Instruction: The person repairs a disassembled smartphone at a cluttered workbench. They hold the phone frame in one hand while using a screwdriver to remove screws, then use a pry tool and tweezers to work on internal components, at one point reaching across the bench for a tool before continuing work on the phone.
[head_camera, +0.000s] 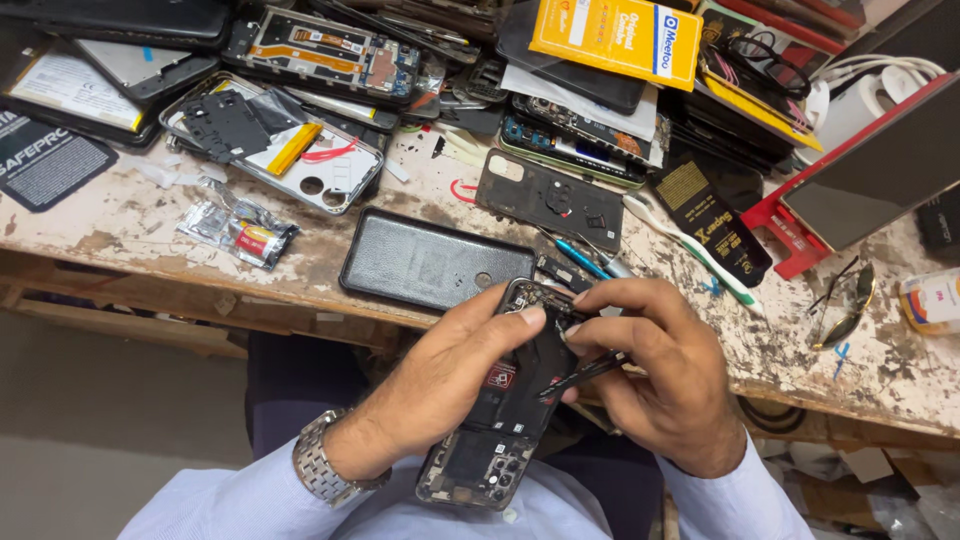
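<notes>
Hands met over an opened black smartphone with its back cover removed (505, 410), held above the person's lap just in front of the edge of the worn, paint-flaked wooden workbench (130, 225). The left hand (440, 385) came in from the lower left, wrist cocked and wearing a silver metal link watch (322, 462); its fingers wrapped the phone's left side and the thumb lay flat across the upper part of the exposed interior, pinning it. The right hand (655, 375) curled in from the right, fingers bent tightly, closed round slim black tweezers (585, 373) whose tips pointed left onto the phone's middle; what the tips touched was too small to tell, perhaps a connector. The right forefinger rested on the phone's top edge.

On the bench just beyond the hands lay a black textured phone case (430, 260), flat and face down. Farther back sat a dark grey phone back panel (550, 200), and to its right a white and green toothbrush (690, 250). A yellow rectangular cardboard package (615, 35) topped the heap of phone parts at the rear.
</notes>
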